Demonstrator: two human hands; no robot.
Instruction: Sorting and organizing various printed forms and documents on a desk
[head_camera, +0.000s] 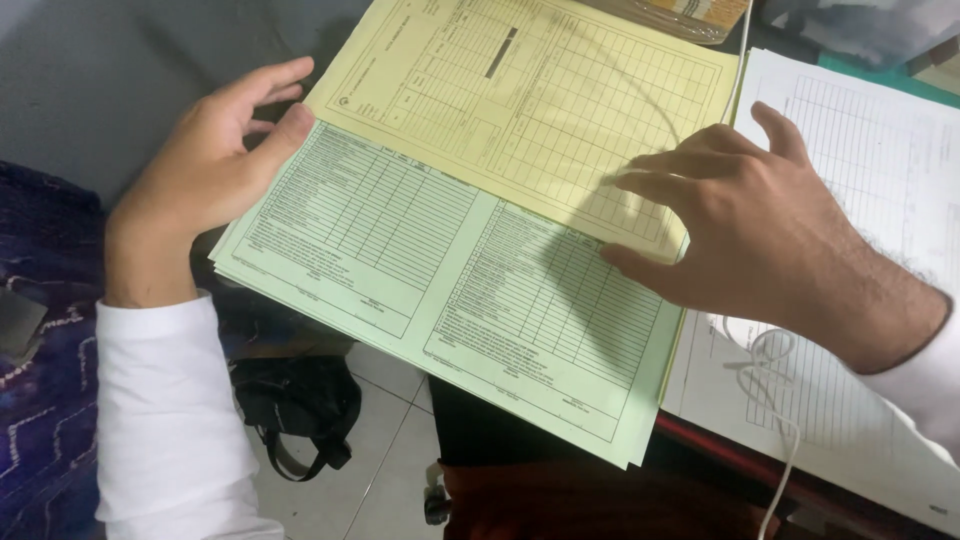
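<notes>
While the left hand (205, 165) steadies the near-left corner of the paper stack, its thumb lies flat on the pale green form (440, 290) and its fingers spread loose above the edge, closed on nothing. The right hand (745, 235) rests open on the far side, fingertips pressing where the yellow form (530, 95) overlaps the green one; it pinches nothing either. The green form lies on top of several sheets of the same kind, the bundle jutting out past the desk edge over the tiled floor (385, 460). To its right sits a white printed sheet (880, 170) with a white cable (775, 400) looped across it. A black bag (295, 405) sits on the floor below.

To handle the sheets well, I would judge that both palms should stay flat and light, the thumb sliding only the top sheet so that the layers beneath do not fan out. Because the bundle overhangs the desk, the weight wants to stay toward the desk side, and the cable is best kept away from the paper's right edge.
</notes>
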